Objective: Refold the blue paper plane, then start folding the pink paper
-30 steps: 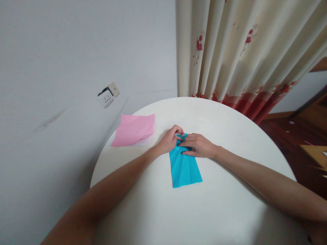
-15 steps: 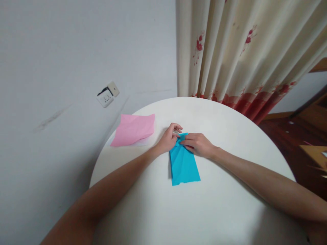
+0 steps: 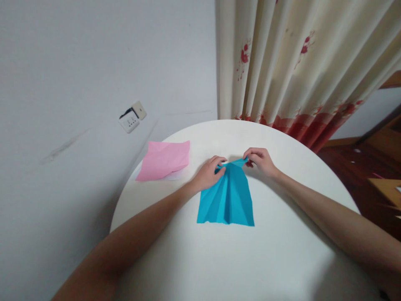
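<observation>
Both hands are on the blue paper [image 3: 226, 198] now, out in the middle of the round white surface [image 3: 275, 255]. The left hand [image 3: 208, 173] pinches the far end of the sheet, fingers closed tight on the gathered pleats. The right hand [image 3: 261, 161] has the far right corner nipped between thumb and fingertips, lifted a little off the surface, and the top edge runs taut between the two hands.

The paper fans out like a skirt: narrow and bunched at the far end under the hands, wide at the near end, where its straight edge lies flat on the surface. Creases run lengthwise from the pinched end down to that near edge, so its long axis goes from the far side of the surface toward the person, the narrow tip pointing away toward the curtain [image 3: 300, 62].

Over by the left edge of the surface lies a pink sheet [image 3: 164, 159], flat, with a sliver of white paper showing beneath it, well apart from the blue one. Behind it, a socket [image 3: 133, 116] sits on the grey wall.
</observation>
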`<state>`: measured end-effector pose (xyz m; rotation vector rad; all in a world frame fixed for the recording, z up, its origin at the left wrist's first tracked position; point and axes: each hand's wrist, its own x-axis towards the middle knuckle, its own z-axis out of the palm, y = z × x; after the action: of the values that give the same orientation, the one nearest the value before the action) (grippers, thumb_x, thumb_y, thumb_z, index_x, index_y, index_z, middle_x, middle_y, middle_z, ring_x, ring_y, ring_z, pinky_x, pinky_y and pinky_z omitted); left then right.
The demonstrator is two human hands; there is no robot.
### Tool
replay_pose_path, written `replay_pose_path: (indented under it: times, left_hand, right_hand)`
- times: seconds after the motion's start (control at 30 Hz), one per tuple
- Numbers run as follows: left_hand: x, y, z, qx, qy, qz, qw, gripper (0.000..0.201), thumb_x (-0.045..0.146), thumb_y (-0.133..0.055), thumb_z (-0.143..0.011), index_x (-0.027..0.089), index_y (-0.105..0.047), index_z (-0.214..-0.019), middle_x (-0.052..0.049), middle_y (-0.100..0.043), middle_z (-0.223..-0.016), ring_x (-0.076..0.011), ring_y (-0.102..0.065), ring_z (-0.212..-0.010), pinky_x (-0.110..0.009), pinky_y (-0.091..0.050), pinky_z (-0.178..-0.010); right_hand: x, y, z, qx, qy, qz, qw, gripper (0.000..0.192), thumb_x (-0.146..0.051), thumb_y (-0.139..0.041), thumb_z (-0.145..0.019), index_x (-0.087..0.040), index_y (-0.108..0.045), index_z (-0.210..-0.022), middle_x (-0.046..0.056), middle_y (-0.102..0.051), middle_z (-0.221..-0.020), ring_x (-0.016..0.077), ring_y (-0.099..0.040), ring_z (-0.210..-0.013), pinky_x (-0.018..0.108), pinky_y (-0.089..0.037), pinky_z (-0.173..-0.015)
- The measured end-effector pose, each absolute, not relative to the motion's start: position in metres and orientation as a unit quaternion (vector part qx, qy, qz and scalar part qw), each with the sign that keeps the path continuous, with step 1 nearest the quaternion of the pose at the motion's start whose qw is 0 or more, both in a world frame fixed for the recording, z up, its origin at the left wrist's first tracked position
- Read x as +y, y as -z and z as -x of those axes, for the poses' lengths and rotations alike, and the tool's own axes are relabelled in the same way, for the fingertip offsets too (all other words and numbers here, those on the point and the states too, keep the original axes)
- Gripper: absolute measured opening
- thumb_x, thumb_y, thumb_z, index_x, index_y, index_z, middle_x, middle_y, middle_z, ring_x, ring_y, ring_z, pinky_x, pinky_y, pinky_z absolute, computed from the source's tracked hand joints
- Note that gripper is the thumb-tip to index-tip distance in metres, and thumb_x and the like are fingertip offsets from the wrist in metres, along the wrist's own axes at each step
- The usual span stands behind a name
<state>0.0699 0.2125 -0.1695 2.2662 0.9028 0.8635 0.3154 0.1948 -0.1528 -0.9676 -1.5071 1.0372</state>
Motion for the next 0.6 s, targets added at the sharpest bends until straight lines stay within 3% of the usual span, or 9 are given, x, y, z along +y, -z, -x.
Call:
replay_pose_path:
  times: [0.17, 0.3, 0.4, 0.5, 0.6]
  left_hand:
    - [0.206, 0.165, -0.068, 0.289, -0.231, -0.919, 0.136, 0.038, 0.028, -0.056, -0.094, 0.026, -0.058, -0.132, -0.009, -0.059, -0.128, -0.0270, -0.054, -0.119, -0.045, -0.042, -0.106]
    - [0.205, 0.166, -0.066, 0.270, -0.183, -0.940, 0.102, 0.038, 0.029, -0.049, -0.100, 0.031, -0.055, -0.137, -0.007, -0.056, -0.137, -0.0274, -0.050, -0.127, -0.047, -0.040, -0.107]
    - [0.208, 0.170, -0.064, 0.245, -0.164, -0.950, 0.105, 0.038, 0.029, -0.044, -0.102, 0.029, -0.055, -0.138, -0.007, -0.054, -0.143, -0.0263, -0.047, -0.133, -0.047, -0.037, -0.110]
    - [0.212, 0.173, -0.062, 0.237, -0.152, -0.952, 0.117, 0.041, 0.031, -0.041, -0.103, 0.028, -0.051, -0.142, -0.007, -0.048, -0.150, -0.0255, -0.041, -0.140, -0.047, -0.032, -0.116]
    - [0.213, 0.174, -0.062, 0.241, -0.135, -0.952, 0.134, 0.043, 0.036, -0.039, -0.104, 0.029, -0.045, -0.147, -0.005, -0.040, -0.156, -0.0241, -0.034, -0.146, -0.047, -0.027, -0.120]
  right_hand:
    - [0.203, 0.157, -0.328, -0.584, -0.507, 0.446, 0.450, 0.041, -0.053, -0.064, -0.083, -0.015, -0.064, -0.068, -0.002, -0.051, -0.050, 0.0089, -0.040, -0.041, 0.023, -0.029, -0.040]
    - [0.206, 0.160, -0.327, -0.633, -0.483, 0.437, 0.418, 0.038, -0.047, -0.082, -0.068, -0.013, -0.067, -0.077, 0.000, -0.062, -0.064, 0.0105, -0.052, -0.056, 0.024, -0.041, -0.053]
    - [0.210, 0.165, -0.329, -0.664, -0.464, 0.423, 0.407, 0.040, -0.045, -0.081, -0.069, -0.013, -0.067, -0.088, -0.001, -0.062, -0.066, 0.0122, -0.055, -0.061, 0.026, -0.045, -0.060]
    - [0.216, 0.173, -0.337, -0.705, -0.410, 0.444, 0.371, 0.034, -0.043, -0.075, -0.075, -0.013, -0.067, -0.089, -0.001, -0.061, -0.065, 0.0135, -0.055, -0.061, 0.027, -0.044, -0.059]
    - [0.219, 0.176, -0.344, -0.751, -0.271, 0.495, 0.343, 0.021, -0.035, -0.068, -0.080, -0.015, -0.069, -0.086, 0.002, -0.064, -0.070, 0.0153, -0.055, -0.063, 0.028, -0.044, -0.062]
